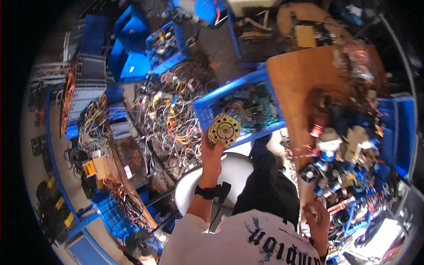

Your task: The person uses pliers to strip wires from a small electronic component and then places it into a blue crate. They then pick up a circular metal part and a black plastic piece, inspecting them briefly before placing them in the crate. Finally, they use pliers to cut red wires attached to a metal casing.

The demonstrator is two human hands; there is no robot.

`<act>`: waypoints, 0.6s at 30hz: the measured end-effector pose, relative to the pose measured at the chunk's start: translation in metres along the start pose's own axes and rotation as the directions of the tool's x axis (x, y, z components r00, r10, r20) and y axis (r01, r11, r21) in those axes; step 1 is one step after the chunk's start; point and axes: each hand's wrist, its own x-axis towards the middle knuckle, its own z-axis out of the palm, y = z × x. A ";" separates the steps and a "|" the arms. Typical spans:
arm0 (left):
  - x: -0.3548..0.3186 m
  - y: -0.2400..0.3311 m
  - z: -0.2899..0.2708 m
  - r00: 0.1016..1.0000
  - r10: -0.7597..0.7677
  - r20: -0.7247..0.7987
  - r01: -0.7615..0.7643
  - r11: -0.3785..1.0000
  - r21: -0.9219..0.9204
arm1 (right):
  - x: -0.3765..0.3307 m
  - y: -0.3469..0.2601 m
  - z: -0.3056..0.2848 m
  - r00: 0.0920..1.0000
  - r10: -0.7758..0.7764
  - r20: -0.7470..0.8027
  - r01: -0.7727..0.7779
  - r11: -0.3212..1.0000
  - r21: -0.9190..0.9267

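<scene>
The left hand [212, 152] is raised with its grip closed around the lower edge of a round yellowish motor part [224, 129], holding the disc up face-on. Just beyond it sits a blue crate [207, 104] of green circuit boards, and to its left a heap of tangled wires [170, 115]. Below the wrist is a white stool [240, 170]. The right hand [319, 216] is low beside the wooden bench [296, 73], near small motors [340, 172]; whether its grip holds anything cannot be told.

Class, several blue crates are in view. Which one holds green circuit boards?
The blue crate just beyond the raised left hand and its round metal disc; the others hold wires or parts.
</scene>
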 end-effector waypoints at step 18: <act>-0.252 0.143 0.267 -0.148 0.638 0.756 -0.893 0.242 -0.379 | -0.163 -0.111 -0.129 0.946 -0.316 0.071 0.190 0.719 0.669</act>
